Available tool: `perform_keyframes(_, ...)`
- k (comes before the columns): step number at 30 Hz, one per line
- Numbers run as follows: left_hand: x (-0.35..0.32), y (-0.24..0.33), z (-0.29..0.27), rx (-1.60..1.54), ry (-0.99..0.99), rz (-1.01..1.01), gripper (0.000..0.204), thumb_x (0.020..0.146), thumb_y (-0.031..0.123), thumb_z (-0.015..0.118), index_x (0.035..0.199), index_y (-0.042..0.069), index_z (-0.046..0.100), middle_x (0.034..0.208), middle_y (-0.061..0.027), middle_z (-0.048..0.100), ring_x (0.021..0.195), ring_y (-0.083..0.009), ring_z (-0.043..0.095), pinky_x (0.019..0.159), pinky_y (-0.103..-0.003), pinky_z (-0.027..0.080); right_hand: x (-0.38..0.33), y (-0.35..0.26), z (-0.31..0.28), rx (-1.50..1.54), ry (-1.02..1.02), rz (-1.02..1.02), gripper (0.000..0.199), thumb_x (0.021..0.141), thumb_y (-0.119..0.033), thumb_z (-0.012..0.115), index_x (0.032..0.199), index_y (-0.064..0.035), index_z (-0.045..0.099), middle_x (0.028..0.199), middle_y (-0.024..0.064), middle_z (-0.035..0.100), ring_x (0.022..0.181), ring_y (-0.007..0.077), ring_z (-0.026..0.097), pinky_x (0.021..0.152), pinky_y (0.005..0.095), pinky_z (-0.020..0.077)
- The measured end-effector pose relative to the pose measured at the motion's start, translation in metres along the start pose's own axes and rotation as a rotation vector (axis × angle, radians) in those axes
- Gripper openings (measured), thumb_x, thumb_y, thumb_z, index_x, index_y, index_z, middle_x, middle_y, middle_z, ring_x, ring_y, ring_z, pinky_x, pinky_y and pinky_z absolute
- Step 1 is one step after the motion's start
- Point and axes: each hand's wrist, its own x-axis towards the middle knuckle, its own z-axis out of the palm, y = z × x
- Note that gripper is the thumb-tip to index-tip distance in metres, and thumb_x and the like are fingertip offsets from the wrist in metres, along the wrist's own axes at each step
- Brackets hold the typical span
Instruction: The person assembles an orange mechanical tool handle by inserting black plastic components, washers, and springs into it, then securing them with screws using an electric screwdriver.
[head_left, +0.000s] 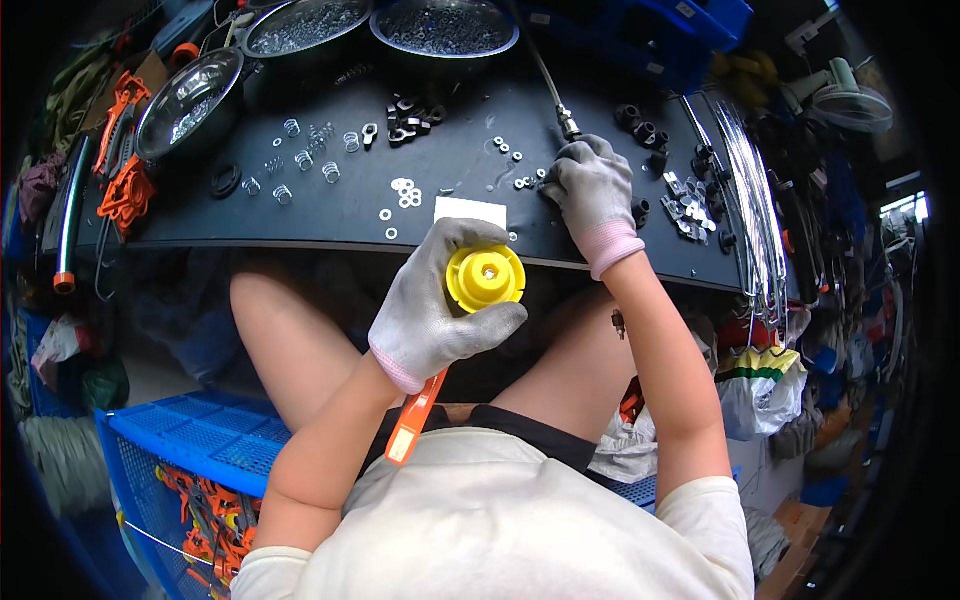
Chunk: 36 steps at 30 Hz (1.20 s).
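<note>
My left hand (422,305), in a grey-white glove, is wrapped round a yellow round plastic part (486,280) with a stepped centre and a small hole. Below that hand sticks out an orange handle (416,418); the glove hides whether the two are joined. At the table, my gloved right hand (594,190) has its fingers curled down beside several small nuts (525,183). What its fingertips hold, if anything, is hidden. A metal rod-like tool (566,118) reaches down to its knuckles. A white block (470,210) lies just beyond my left hand.
Springs (303,160), flat washers (405,192), black-and-metal pieces (410,120) and metal clips (688,208) lie on the dark table (330,220). Metal bowls (445,28) of small parts stand at the back. Long metal rods (740,180) hang right; a blue crate (200,440) stands left.
</note>
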Motion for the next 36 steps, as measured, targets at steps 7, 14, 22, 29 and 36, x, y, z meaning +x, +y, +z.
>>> perform_keyframes(7,0.000,0.001,0.000,-0.088,-0.021,-0.062,0.055,0.067,0.015,0.082,0.113,0.006,0.054,0.104,-0.0074,0.060,0.096,-0.0142,0.059,0.089,-0.030,0.048,-0.015,-0.045,-0.103,0.698,0.220,-0.296,0.015,0.062,-0.017,0.081,0.075,-0.0151,0.073,0.094,0.0000,0.068,0.105,0.0251,0.059,0.086,0.0385,0.0458)
perform_keyframes(14,0.004,-0.004,-0.003,0.041,-0.016,0.158,0.055,0.067,0.016,0.085,0.110,0.006,0.053,0.101,-0.0072,0.061,0.092,-0.0144,0.060,0.084,-0.030,0.050,-0.037,-0.052,-0.100,0.471,0.329,-0.641,0.021,0.060,-0.016,0.080,0.079,-0.0092,0.072,0.097,-0.0010,0.065,0.100,0.0223,0.061,0.075,0.0346,0.0480)
perform_keyframes(22,0.003,0.002,-0.005,0.161,-0.017,0.193,0.065,0.067,0.021,0.084,0.118,0.003,0.050,0.106,-0.0120,0.062,0.099,-0.0218,0.062,0.088,-0.036,0.049,-0.040,-0.054,-0.122,0.162,0.159,-0.609,0.027,0.078,-0.017,0.072,0.105,-0.0143,0.069,0.119,0.0076,0.059,0.113,0.0282,0.055,0.086,0.0411,0.0476)
perform_keyframes(29,0.004,-0.015,-0.016,0.400,-0.107,0.155,0.084,0.063,0.029,0.083,0.135,0.009,0.045,0.119,-0.0167,0.059,0.113,-0.0366,0.056,0.102,-0.045,0.039,-0.034,-0.039,-0.121,0.494,-0.060,-0.384,0.057,0.074,-0.048,0.072,0.111,-0.0047,0.065,0.115,0.0166,0.062,0.115,0.0355,0.055,0.100,0.0468,0.0375)
perform_keyframes(36,0.003,-0.017,-0.013,0.487,-0.026,0.236,0.084,0.062,0.027,0.084,0.133,0.007,0.045,0.120,-0.0165,0.058,0.114,-0.0364,0.056,0.101,-0.045,0.040,-0.038,-0.045,-0.107,0.572,-0.040,-0.416,0.049,0.078,-0.053,0.066,0.096,-0.0073,0.069,0.114,0.0153,0.063,0.113,0.0367,0.056,0.098,0.0466,0.0382)
